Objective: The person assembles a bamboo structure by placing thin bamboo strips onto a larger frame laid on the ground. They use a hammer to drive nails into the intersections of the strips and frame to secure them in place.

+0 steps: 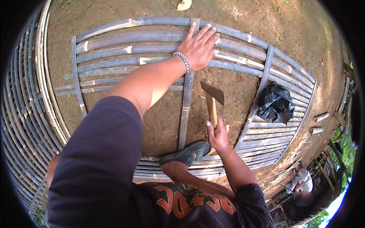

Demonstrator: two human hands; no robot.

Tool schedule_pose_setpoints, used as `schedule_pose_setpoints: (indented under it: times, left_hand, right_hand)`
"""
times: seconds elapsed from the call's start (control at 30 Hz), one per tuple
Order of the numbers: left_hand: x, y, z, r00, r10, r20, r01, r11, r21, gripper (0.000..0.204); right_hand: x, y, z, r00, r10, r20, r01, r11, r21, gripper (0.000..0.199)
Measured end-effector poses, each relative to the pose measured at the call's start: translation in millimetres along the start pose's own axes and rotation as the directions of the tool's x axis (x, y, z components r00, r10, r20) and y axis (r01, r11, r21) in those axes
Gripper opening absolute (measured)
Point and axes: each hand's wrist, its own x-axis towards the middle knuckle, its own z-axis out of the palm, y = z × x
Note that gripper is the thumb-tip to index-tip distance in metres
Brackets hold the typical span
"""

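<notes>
Fingers outstretched, my left hand (199, 49) lies flat on the bamboo slats (152, 36) at the far side of a slatted bamboo frame, where a bamboo crosspiece (185, 100) meets them. It grips nothing and wears a chain bracelet (181, 59). Closer to me, my right hand (218, 135) is wrapped round the wooden handle of a hatchet (211, 108). The hatchet's dark metal head is raised beside the crosspiece, apart from the slats. My foot in a dark sandal (184, 154) is at the near end of that crosspiece.
A crumpled black plastic bag (275, 102) sits on the slats at right. Another slatted bamboo panel (23, 110) stretches along the left. Two short bamboo pieces (318, 123) lie on the dirt ground (304, 38) at right. Another person (302, 180) is at the lower right.
</notes>
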Motion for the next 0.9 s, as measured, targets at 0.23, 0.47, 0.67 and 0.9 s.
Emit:
schedule_pose_setpoints:
  times: [0.23, 0.47, 0.67, 0.9]
  left_hand:
    - [1, 0, -5, 0.998, -0.006, 0.07, 0.004, 1.0, 0.024, 0.057]
    - [2, 0, -7, 0.996, -0.01, 0.094, 0.005, 0.998, 0.056, 0.056]
    - [3, 1, -10, 0.995, -0.018, 0.1, 0.007, 0.995, 0.102, 0.055]
    - [1, 0, -8, 0.994, -0.021, 0.104, 0.013, 0.996, 0.083, 0.055]
  right_hand:
    - [6, 10, 3, 0.996, -0.088, 0.033, 0.088, 0.996, 0.0, 0.041]
    - [21, 9, 4, 0.987, -0.097, 0.129, 0.101, 0.995, -0.026, 0.041]
    - [19, 5, 2, 0.967, -0.251, -0.039, 0.251, 0.968, 0.0, 0.039]
    - [20, 8, 5, 0.975, -0.212, -0.069, 0.212, 0.977, 0.0, 0.038]
